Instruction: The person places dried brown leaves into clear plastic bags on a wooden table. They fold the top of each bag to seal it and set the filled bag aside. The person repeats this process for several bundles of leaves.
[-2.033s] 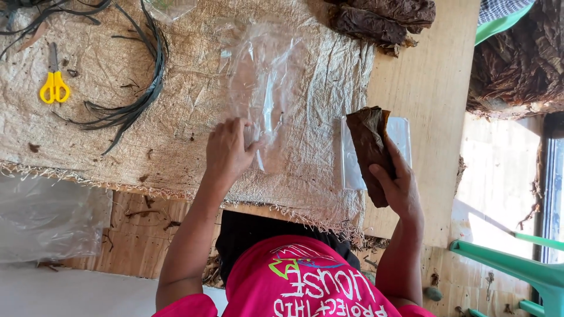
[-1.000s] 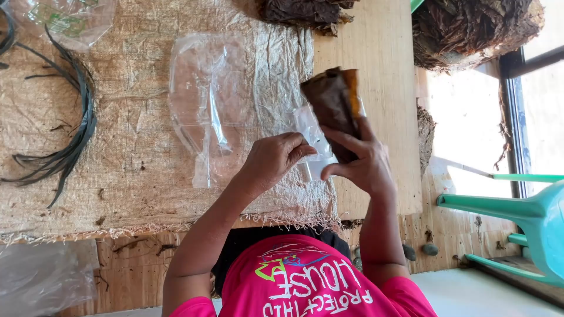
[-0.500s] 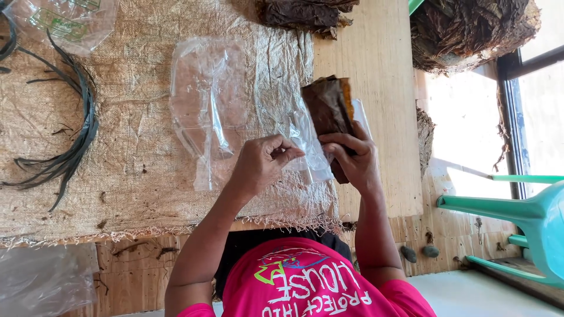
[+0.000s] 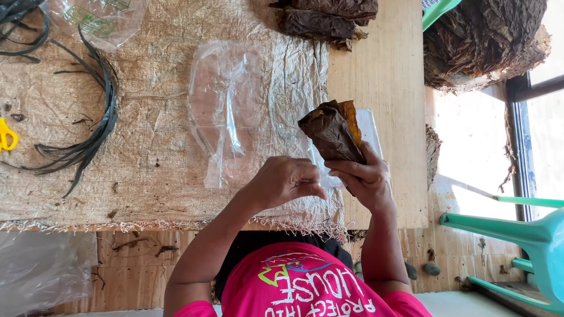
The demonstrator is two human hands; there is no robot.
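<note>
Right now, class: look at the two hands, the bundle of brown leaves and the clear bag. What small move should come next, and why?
Probably slide the leaf bundle deeper into the clear bag. The right hand grips the bundle from below, the bag shows behind it, and the left hand pinches the plastic edge beside it, seemingly holding the mouth open. How far the bundle already sits inside is hard to tell.

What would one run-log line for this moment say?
left hand: pinching bag edge | right hand: gripping leaf bundle | bundle: partly in bag

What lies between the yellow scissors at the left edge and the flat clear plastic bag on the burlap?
Head view: a bundle of dark thin strips lies between yellow scissors and clear plastic bag, on burlap mat.
</note>
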